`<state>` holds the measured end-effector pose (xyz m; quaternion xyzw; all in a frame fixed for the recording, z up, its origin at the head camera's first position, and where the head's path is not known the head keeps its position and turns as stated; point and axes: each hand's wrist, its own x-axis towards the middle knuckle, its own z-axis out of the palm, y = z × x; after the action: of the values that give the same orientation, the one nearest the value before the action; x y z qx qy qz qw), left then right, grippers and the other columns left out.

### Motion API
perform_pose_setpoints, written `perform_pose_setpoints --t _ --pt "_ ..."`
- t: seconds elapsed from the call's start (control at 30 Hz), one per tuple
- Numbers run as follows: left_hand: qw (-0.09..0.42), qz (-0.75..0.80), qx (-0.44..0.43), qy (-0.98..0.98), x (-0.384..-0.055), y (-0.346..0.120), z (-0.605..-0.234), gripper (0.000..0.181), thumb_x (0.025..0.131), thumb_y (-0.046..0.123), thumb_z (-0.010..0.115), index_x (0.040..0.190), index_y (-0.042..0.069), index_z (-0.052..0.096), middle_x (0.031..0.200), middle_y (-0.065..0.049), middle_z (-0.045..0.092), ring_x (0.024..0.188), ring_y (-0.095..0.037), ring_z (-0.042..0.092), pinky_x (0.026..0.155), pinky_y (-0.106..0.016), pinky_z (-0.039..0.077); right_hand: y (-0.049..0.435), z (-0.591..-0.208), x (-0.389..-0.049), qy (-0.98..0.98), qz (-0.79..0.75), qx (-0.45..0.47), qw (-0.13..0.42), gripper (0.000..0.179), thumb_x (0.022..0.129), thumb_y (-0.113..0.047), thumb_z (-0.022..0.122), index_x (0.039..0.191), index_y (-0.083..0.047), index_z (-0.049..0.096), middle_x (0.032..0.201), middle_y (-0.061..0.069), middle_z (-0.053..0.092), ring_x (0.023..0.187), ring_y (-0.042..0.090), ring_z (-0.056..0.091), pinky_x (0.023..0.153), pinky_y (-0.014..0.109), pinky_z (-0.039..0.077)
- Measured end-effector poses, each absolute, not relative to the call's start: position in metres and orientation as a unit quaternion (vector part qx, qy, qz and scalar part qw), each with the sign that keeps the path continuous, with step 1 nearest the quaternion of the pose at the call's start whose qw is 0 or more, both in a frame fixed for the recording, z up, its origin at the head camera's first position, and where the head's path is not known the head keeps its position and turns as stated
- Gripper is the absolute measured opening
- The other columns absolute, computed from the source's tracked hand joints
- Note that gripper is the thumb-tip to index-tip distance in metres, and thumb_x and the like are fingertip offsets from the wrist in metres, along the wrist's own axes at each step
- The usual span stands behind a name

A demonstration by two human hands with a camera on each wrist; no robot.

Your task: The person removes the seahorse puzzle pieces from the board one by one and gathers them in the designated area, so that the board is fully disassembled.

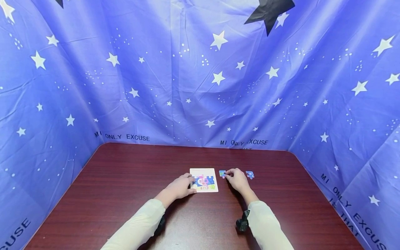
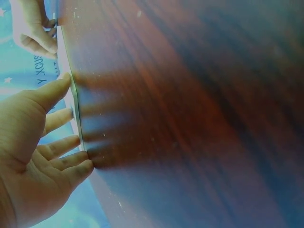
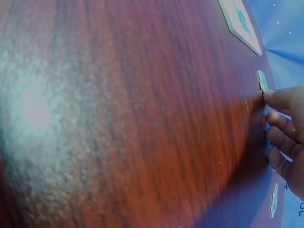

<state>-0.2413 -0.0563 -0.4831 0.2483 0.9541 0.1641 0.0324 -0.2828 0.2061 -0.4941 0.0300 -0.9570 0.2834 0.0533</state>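
Note:
A white square puzzle board (image 1: pixel 202 170) lies on the table with a pink, blue and green picture of joined pieces (image 1: pixel 206 182) in it. My left hand (image 1: pixel 181 185) rests at the board's left side, its fairly straight fingers (image 2: pixel 59 147) and thumb touching the edge. Just right of the board, my right hand (image 1: pixel 236 178) pinches a small blue-and-green jigsaw piece (image 1: pixel 222 173) by its right side with thumb and forefinger. In the right wrist view that piece (image 3: pixel 261 80) is low at the tabletop, its far side hidden. Another blue jigsaw piece (image 1: pixel 250 174) with a pale star lies right of this hand.
The dark reddish wood table (image 1: pixel 125 173) has its far edge behind the board. A blue star-printed cloth (image 1: pixel 193 69) hangs around the back and both sides. A black wrist camera (image 1: pixel 242 224) sits by the right sleeve.

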Motion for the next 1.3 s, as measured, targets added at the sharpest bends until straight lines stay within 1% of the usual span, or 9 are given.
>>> perform_pose_setpoints --t 0.4,0.63,0.77,0.93,1.03,1.13,1.2,1.27,1.3 --pt "0.034 0.162 0.247 0.955 -0.242 -0.055 -0.483 0.048 0.085 0.038 0.066 0.122 0.008 0.06 0.13 -0.016 0.051 0.119 -0.03 0.051 0.1 -0.04 0.043 0.208 -0.491 -0.281 -0.958 0.279 0.036 0.061 0.015 0.082 -0.019 0.069 0.092 -0.008 0.072 0.089 0.008 0.062 0.081 0.02 0.057 0.074 0.038 0.047" --pt "0.039 0.157 0.245 0.956 -0.242 -0.056 -0.482 0.049 0.085 0.039 0.065 0.123 0.009 0.06 0.13 -0.015 0.051 0.119 -0.029 0.051 0.101 -0.039 0.043 0.207 -0.49 -0.28 -0.954 0.288 0.044 0.07 0.015 0.083 -0.019 0.068 0.092 -0.008 0.072 0.096 0.01 0.064 0.086 0.023 0.058 0.079 0.042 0.047" --pt "0.04 0.161 0.245 0.955 -0.242 -0.056 -0.481 0.048 0.085 0.038 0.065 0.123 0.009 0.06 0.13 -0.015 0.051 0.119 -0.029 0.051 0.101 -0.039 0.043 0.206 -0.49 -0.278 -0.949 0.301 0.051 0.079 0.014 0.082 -0.018 0.068 0.091 -0.008 0.072 0.097 0.011 0.065 0.088 0.024 0.059 0.081 0.042 0.047" --pt "0.041 0.175 0.244 0.953 -0.243 -0.058 -0.481 0.048 0.085 0.038 0.066 0.122 0.008 0.06 0.129 -0.015 0.051 0.119 -0.028 0.052 0.101 -0.039 0.043 0.203 -0.491 -0.276 -0.944 0.317 0.052 0.077 0.012 0.082 -0.017 0.067 0.089 -0.008 0.071 0.099 0.012 0.066 0.091 0.024 0.059 0.083 0.042 0.047" --pt "0.038 0.185 0.246 0.951 -0.243 -0.059 -0.481 0.048 0.084 0.037 0.067 0.122 0.008 0.06 0.128 -0.014 0.052 0.118 -0.028 0.053 0.1 -0.039 0.044 0.202 -0.491 -0.276 -0.942 0.325 0.051 0.075 0.011 0.082 -0.017 0.068 0.089 -0.009 0.071 0.098 0.011 0.067 0.088 0.022 0.058 0.08 0.04 0.046" --pt "0.038 0.192 0.248 0.949 -0.243 -0.06 -0.48 0.047 0.084 0.036 0.067 0.121 0.008 0.06 0.128 -0.014 0.052 0.117 -0.027 0.053 0.1 -0.04 0.044 0.199 -0.491 -0.275 -0.938 0.335 0.055 0.074 0.011 0.082 -0.017 0.068 0.088 -0.009 0.071 0.093 0.01 0.068 0.083 0.02 0.057 0.08 0.042 0.046" --pt "0.037 0.193 0.249 0.948 -0.243 -0.061 -0.48 0.047 0.084 0.036 0.068 0.12 0.007 0.06 0.128 -0.014 0.052 0.117 -0.027 0.053 0.1 -0.04 0.044 0.197 -0.491 -0.275 -0.935 0.341 0.062 0.076 0.011 0.082 -0.017 0.069 0.088 -0.009 0.071 0.088 0.008 0.067 0.08 0.018 0.056 0.088 0.046 0.044" --pt "0.036 0.192 0.251 0.948 -0.243 -0.061 -0.48 0.046 0.084 0.036 0.068 0.12 0.007 0.06 0.127 -0.013 0.052 0.117 -0.027 0.053 0.1 -0.04 0.044 0.195 -0.491 -0.275 -0.932 0.347 0.072 0.078 0.011 0.082 -0.016 0.069 0.088 -0.008 0.071 0.083 0.006 0.067 0.076 0.017 0.055 0.089 0.049 0.043" --pt "0.035 0.192 0.252 0.948 -0.244 -0.061 -0.48 0.046 0.084 0.035 0.068 0.12 0.007 0.06 0.127 -0.013 0.053 0.116 -0.027 0.053 0.1 -0.039 0.044 0.194 -0.491 -0.274 -0.93 0.35 0.077 0.078 0.01 0.081 -0.015 0.069 0.088 -0.008 0.071 0.08 0.005 0.066 0.075 0.016 0.055 0.089 0.047 0.044"
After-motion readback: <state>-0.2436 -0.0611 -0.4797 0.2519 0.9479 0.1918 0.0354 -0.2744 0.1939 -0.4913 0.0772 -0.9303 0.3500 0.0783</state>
